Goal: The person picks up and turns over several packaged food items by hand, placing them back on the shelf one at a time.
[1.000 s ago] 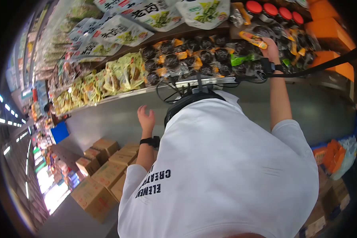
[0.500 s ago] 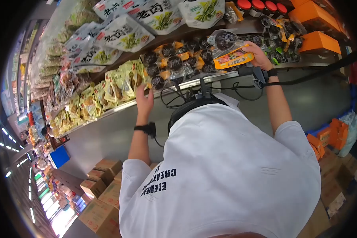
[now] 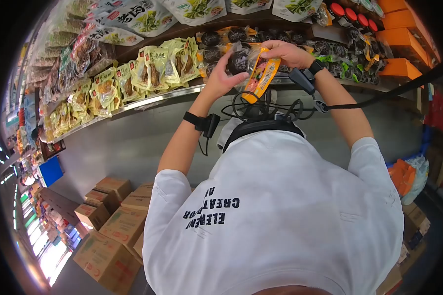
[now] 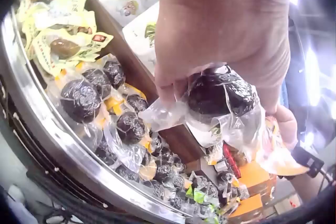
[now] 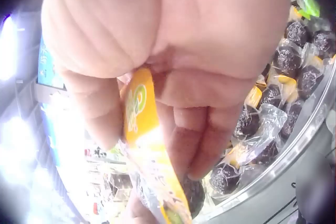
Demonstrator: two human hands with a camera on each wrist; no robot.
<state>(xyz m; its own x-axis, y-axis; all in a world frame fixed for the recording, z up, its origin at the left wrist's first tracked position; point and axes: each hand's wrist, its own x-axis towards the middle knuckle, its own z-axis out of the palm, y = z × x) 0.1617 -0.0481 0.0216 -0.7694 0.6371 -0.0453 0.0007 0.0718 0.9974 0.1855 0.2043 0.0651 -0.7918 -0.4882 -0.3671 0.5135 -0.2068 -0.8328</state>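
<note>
Both hands hold one vacuum-sealed food pack (image 3: pixel 265 81), a dark round piece in clear plastic with an orange printed label, in front of the shelf edge. My left hand (image 3: pixel 220 81) grips the end with the dark piece, its thumb and fingers on either side. In the left wrist view the dark piece (image 4: pixel 220 95) sits under the palm, the clear plastic between the fingers. My right hand (image 3: pixel 290 53) pinches the label end between thumb and fingers. The orange label (image 5: pixel 143 124) stands edge-up in the right wrist view, its top tucked under the palm.
Similar dark round packs (image 4: pixel 131 127) fill the shelf behind the hands. Yellow-green pouches (image 3: pixel 150 69) stand to the left, orange boxes (image 3: pixel 403 46) to the right. A metal shelf edge (image 3: pixel 157 101) runs below. Cables (image 3: pixel 295 109) hang near the chest; cardboard boxes (image 3: pixel 106 255) lie lower left.
My right hand has brought the pack from the right part of the shelf leftward and nearer the body. My left hand has risen from below the shelf edge and taken hold of it.
</note>
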